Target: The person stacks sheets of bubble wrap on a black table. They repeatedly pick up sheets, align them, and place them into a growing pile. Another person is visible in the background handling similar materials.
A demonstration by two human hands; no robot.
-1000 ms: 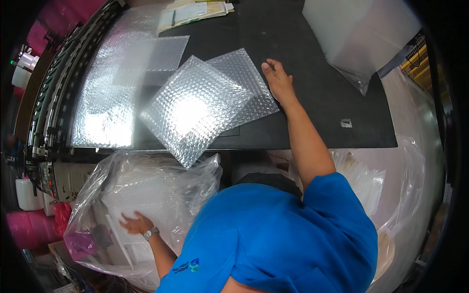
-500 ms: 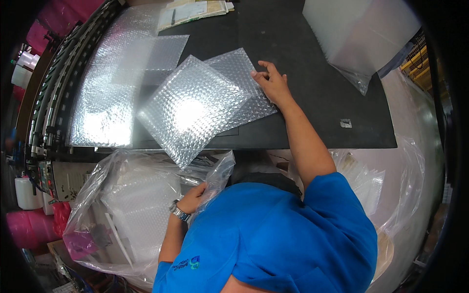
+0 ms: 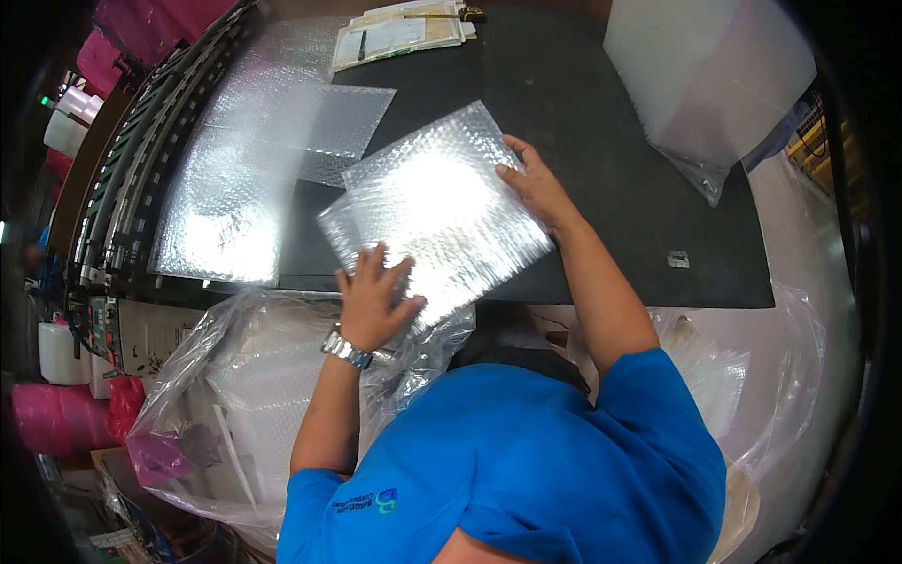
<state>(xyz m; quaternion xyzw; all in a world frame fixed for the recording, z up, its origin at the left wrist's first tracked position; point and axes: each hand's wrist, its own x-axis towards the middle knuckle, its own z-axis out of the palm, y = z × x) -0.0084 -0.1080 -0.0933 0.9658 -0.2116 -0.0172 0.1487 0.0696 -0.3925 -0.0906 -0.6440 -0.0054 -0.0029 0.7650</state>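
Mid-frame, the left hand [image 3: 374, 305] spread its fingers, likely steadying bubble sheets [image 3: 437, 202]; whether the right hand [image 3: 545, 195] gripped their edge was unclear.

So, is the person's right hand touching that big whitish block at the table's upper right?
Apart. The head view shows bare black tabletop between the right hand and the whitish block.

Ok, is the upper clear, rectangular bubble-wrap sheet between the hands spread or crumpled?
Spread: the sheet shows a broad face and straight edges between left hand and right hand.
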